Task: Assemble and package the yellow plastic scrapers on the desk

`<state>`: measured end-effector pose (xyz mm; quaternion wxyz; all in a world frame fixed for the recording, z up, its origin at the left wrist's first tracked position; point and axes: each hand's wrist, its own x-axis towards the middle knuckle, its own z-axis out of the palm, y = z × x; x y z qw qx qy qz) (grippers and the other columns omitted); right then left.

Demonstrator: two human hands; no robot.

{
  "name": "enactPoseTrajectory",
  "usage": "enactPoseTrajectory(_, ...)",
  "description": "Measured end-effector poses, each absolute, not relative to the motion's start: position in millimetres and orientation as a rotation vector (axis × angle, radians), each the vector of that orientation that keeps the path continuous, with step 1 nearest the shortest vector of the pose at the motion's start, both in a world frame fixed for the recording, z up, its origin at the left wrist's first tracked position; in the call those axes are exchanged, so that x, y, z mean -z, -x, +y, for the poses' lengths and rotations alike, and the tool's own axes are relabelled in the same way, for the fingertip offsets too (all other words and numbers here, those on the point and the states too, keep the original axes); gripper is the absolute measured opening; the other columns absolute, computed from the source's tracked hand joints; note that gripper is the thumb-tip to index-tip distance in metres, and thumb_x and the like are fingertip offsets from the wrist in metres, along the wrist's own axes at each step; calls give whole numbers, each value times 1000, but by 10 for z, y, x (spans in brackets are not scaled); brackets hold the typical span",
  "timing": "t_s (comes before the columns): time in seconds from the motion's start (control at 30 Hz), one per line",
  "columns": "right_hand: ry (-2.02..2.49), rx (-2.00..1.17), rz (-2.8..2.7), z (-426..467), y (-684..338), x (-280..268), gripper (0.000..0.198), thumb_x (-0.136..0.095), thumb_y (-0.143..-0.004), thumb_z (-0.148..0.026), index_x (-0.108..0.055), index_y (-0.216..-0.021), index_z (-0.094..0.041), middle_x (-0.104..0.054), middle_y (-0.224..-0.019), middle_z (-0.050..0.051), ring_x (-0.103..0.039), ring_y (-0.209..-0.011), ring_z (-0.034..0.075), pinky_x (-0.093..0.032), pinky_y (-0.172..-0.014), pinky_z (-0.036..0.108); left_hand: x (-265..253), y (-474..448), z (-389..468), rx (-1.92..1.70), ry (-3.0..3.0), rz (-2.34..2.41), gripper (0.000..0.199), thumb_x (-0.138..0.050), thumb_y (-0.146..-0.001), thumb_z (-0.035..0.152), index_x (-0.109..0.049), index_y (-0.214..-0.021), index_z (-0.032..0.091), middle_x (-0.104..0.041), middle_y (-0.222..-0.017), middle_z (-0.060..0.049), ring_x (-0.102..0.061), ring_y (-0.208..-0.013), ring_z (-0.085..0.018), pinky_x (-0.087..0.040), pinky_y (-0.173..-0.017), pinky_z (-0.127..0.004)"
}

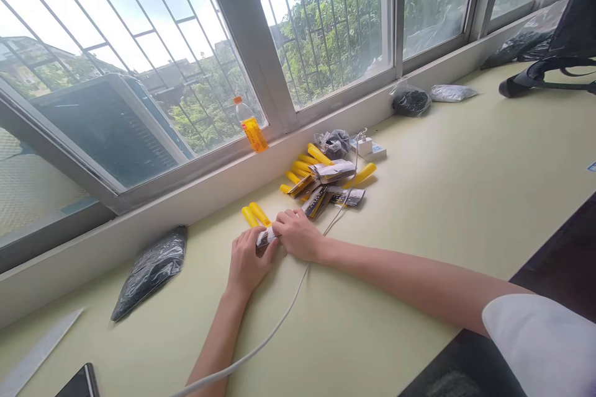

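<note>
My left hand (244, 263) and my right hand (298, 236) meet low over the table, fingers curled in. Between them is a small black-and-white printed card (266, 236), which both hands grip; my fingers cover much of it. Two yellow handles (255, 214) stick out just beyond the card, and whether they are joined to it is hidden. Past my right hand lies a heap of yellow-handled pieces (300, 169) with folded printed cards (333, 172) around or on them.
A white cable (279, 325) crosses the table (395, 316) beside my right wrist towards a white plug (364, 146). A dark plastic-wrapped packet (151, 273) lies left, above a phone (79, 381). An orange-capped bottle (251, 127) stands by the window. Bagged items (410, 100) sit at the back right.
</note>
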<state>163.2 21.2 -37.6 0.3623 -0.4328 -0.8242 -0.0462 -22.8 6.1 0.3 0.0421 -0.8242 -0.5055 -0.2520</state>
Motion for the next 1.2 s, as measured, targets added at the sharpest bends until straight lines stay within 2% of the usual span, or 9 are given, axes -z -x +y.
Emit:
enactPoseTrajectory(0.33, 1100, 124, -2095, 220, -1633, 379, 12, -54, -95, -13, -65, -99, -16, -62, -107, 8, -49, -100, 21, -28, -94, 38, 16, 261, 85, 866, 2546, -1508, 36, -61, -92, 54, -62, -114, 24, -73, -114, -7, -67, -106, -24, -50, -101, -46)
enactPoseTrajectory(0.53, 1142, 3, -2030, 200, -1663, 339, 19, -51, -95, -8, -67, -102, -16, -63, -107, 8, -51, -102, 21, -28, -96, 37, 66, 305, 137, 908, 2512, -1325, 35, -70, -89, 42, -66, -119, 26, -72, -127, -7, -66, -118, -25, -50, -107, -46)
enactPoseTrajectory(0.63, 1162, -45, -1989, 194, -1676, 324, 22, -49, -96, -8, -68, -102, -17, -64, -108, 6, -52, -100, 20, -28, -97, 37, 110, 355, 181, 888, 2489, -1244, 27, -60, -96, 33, -70, -120, 29, -72, -129, -4, -67, -118, -22, -51, -106, -45)
enactPoseTrajectory(0.7, 1149, -43, -1982, 195, -1680, 323, 22, -49, -97, -8, -68, -102, -18, -65, -107, 6, -52, -101, 20, -28, -97, 37, 125, 387, 197, 868, 2463, -1212, 29, -53, -99, 29, -72, -121, 31, -73, -129, -4, -68, -117, -22, -52, -103, -44)
enactPoseTrajectory(0.83, 1129, -32, -1970, 200, -1678, 334, 22, -49, -97, -9, -69, -103, -18, -67, -108, 6, -53, -101, 20, -28, -98, 37, 100, 409, 179, 834, 2433, -1202, 33, -49, -100, 28, -74, -122, 33, -74, -128, -5, -70, -111, -22, -53, -100, -45)
enactPoseTrajectory(1.2, 1138, -45, -2027, 192, -1665, 344, 24, -49, -103, -18, -69, -117, -17, -65, -118, 10, -56, -112, 21, -27, -105, 39, 14, 365, 97, 772, 2415, -1276, 40, -39, -102, 26, -73, -124, 32, -74, -129, -4, -70, -112, -21, -50, -101, -45)
